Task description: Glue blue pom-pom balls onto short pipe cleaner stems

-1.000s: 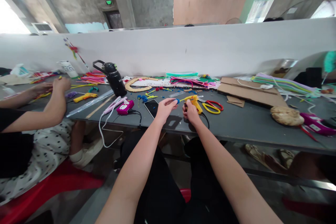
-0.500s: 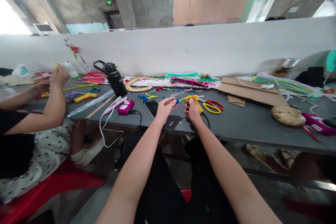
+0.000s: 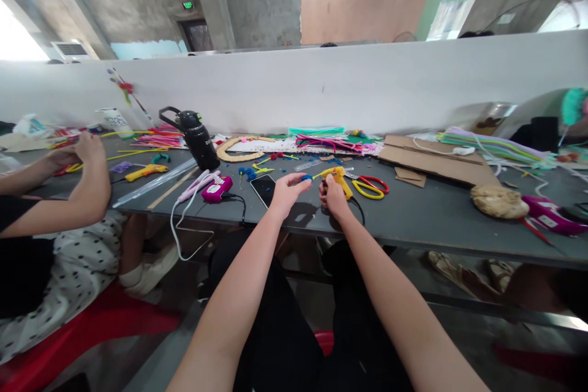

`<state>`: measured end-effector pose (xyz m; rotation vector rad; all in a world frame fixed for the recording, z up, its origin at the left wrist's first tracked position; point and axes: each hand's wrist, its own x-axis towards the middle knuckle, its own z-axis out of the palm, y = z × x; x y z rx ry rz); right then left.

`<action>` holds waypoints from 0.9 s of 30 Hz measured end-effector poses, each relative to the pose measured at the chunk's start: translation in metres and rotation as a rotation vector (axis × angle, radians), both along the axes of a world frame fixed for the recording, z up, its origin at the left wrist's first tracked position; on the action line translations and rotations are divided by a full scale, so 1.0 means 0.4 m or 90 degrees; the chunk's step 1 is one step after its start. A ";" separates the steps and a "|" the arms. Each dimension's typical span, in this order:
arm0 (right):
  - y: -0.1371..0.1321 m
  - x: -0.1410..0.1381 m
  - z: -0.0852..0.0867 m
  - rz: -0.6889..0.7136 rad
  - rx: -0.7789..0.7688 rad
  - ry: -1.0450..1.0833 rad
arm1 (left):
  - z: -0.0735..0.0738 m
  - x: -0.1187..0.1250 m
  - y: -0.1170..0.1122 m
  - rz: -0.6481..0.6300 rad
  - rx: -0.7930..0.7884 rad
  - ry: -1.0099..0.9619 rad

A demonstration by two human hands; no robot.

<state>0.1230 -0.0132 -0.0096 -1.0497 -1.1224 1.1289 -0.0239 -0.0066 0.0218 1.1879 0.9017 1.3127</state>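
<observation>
My left hand (image 3: 288, 191) pinches a small fuzzy blue piece (image 3: 307, 177) above the table's front part. Wrapped round the handle of a yellow glue gun (image 3: 339, 179) is my right hand (image 3: 334, 197). The gun's nozzle points left, at or close beside the blue piece, where a bit of yellow shows; I cannot tell whether they touch. A phone (image 3: 263, 188) lies under and left of my left hand. Scissors with red and yellow handles (image 3: 371, 188) rest just right of the glue gun.
A black bottle (image 3: 198, 141) and a purple box with cables (image 3: 217, 188) stand to the left. Cardboard sheets (image 3: 436, 158) and bundled pipe cleaners (image 3: 496, 144) lie at right. Another person's hands (image 3: 87, 150) work at far left, near a second yellow glue gun (image 3: 146, 172).
The whole view has shifted slightly. My hands keep nearly the same pose, the blue piece by the nozzle. The other person's raised hand has come down, with a yellow strip extending from it.
</observation>
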 end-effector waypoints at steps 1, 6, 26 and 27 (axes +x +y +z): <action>0.001 0.001 -0.001 0.008 0.002 -0.008 | 0.001 0.001 0.000 -0.005 -0.006 -0.011; 0.005 0.004 0.000 -0.004 -0.019 0.034 | 0.011 0.002 -0.004 -0.006 -0.030 -0.026; 0.006 0.006 0.009 -0.051 -0.016 0.097 | 0.011 -0.001 -0.005 -0.015 -0.044 0.009; 0.005 0.006 0.010 -0.057 -0.021 0.090 | 0.011 -0.001 -0.005 -0.012 -0.043 0.006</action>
